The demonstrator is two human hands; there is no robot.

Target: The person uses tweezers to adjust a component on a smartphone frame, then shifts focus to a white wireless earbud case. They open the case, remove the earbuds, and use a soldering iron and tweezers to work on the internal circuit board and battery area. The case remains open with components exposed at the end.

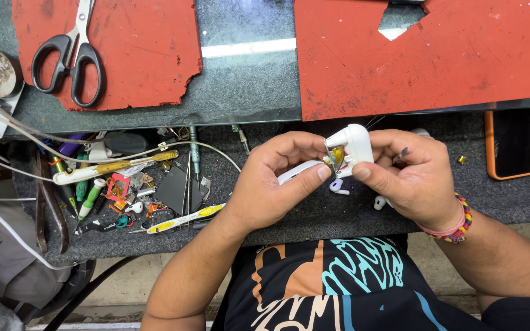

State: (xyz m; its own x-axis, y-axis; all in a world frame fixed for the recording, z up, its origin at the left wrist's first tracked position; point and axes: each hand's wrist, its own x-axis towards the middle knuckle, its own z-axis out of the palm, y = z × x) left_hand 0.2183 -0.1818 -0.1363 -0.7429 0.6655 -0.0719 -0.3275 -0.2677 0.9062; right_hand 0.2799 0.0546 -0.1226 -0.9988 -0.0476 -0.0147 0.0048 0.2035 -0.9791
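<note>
1. I hold a white earbud case (352, 147) in the middle of the frame, raised a little above the dark worktop (289, 214), between both hands.
2. My right hand (415, 178) pinches the case body: thumb on its lower edge, other fingers wrapped over the top and far side, pressed firmly against the shell.
3. My left hand (274, 181) comes in from the lower left; its fingers are pressed together on the open side of the case, thumb tip just beside the exposed yellow and red innards (336, 157).
4. The relation that matters: the opened face points left, toward my left fingers, while the rounded shell backs into my right palm. The long axis runs roughly from the upper right down to the lower left.
5. A white curved piece (299, 170), probably the case's lid or half-shell, sticks out below my left fingers; I cannot tell whether it is attached.
6. Two loose white earbuds (340, 187) lie on the worktop just under the case.
7. Scissors (69, 52) rest on a red mat (148, 55), upper left, well apart.
</note>
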